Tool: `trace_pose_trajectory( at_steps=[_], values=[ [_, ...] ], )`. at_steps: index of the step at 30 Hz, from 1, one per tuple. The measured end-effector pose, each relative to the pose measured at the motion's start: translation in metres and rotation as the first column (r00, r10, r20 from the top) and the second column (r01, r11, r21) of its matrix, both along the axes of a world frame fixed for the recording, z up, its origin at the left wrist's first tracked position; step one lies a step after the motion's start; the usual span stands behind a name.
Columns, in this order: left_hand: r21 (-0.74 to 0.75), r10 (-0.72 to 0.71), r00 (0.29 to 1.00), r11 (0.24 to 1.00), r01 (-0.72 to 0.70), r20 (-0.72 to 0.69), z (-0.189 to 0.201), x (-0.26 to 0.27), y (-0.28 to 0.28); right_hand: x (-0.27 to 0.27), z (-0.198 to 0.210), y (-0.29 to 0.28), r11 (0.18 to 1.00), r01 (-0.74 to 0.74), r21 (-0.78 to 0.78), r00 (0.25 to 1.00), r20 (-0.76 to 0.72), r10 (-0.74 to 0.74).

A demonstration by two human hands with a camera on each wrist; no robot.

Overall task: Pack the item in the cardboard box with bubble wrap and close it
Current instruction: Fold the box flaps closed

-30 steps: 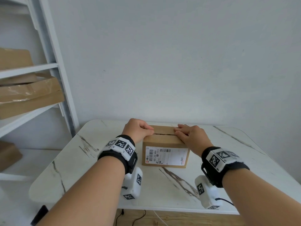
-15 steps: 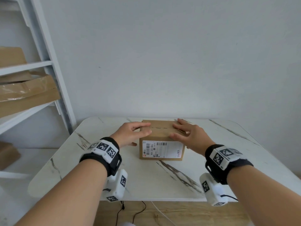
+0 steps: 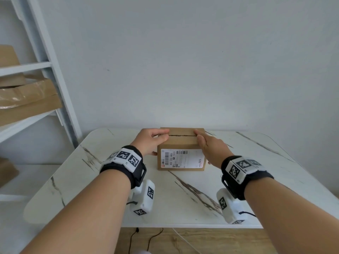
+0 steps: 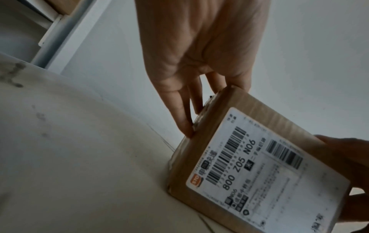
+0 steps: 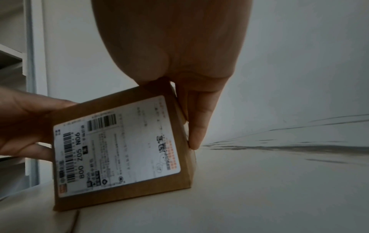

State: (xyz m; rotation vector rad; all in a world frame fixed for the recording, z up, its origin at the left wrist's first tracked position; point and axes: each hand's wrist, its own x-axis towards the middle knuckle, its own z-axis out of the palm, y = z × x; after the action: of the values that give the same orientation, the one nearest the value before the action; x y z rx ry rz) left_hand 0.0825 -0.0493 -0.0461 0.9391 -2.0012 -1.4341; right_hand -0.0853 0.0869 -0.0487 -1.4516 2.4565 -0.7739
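Note:
The cardboard box (image 3: 180, 143) stands on the marble table (image 3: 183, 202) with its flaps down, a thin dark seam (image 3: 180, 135) across the top and a white shipping label (image 3: 183, 159) facing me. My left hand (image 3: 150, 140) holds the left end, thumb and forefinger over the top edge and the other fingers (image 4: 185, 119) down the side. On the right end my right hand (image 3: 212, 149) grips the same way, fingers (image 5: 197, 126) lying along that side. No bubble wrap or item shows; the box's inside is hidden.
A white shelf unit (image 3: 55, 70) at the left carries flattened cardboard (image 3: 27, 101). A plain wall stands close behind the box. Bare tabletop lies between the box and the near edge. Cables (image 3: 146, 239) trail on the wooden floor below.
My hands have slid outward from the middle of the lid to the box's two ends, and the fingers now reach down its sides.

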Motion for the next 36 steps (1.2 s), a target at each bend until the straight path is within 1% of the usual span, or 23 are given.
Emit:
trace_pose_trajectory(
  at_steps=[9,20,24,28,31,34,36],
  values=[
    [-0.040,0.027,0.999,0.999,-0.028,-0.035,-0.004,-0.034,-0.033,-0.025,0.001,-0.036,1.000,0.020,-0.024,0.999,0.029,-0.019],
    [-0.250,0.123,0.992,0.960,-0.123,-0.015,-0.014,-0.087,-0.083,-0.068,-0.001,-0.093,0.996,0.082,-0.046,0.992,0.098,-0.077],
    [-0.273,0.136,0.991,0.952,-0.134,-0.014,-0.015,-0.098,-0.097,-0.078,-0.005,-0.108,0.992,0.108,-0.066,0.991,0.082,-0.102],
    [-0.300,0.156,0.988,0.942,-0.150,-0.004,-0.015,-0.105,-0.104,-0.084,-0.008,-0.115,0.989,0.134,-0.069,0.990,0.063,-0.130],
    [-0.289,0.164,0.986,0.944,-0.158,-0.003,-0.017,-0.107,-0.107,-0.084,-0.008,-0.114,0.989,0.130,-0.069,0.991,0.050,-0.127],
    [-0.290,0.184,0.983,0.940,-0.181,-0.019,-0.021,-0.109,-0.107,-0.083,-0.008,-0.111,0.990,0.125,-0.064,0.991,0.056,-0.122],
    [-0.305,0.206,0.979,0.932,-0.196,0.002,-0.019,-0.109,-0.102,-0.083,-0.007,-0.111,0.991,0.123,-0.050,0.991,0.065,-0.120]
  ],
)
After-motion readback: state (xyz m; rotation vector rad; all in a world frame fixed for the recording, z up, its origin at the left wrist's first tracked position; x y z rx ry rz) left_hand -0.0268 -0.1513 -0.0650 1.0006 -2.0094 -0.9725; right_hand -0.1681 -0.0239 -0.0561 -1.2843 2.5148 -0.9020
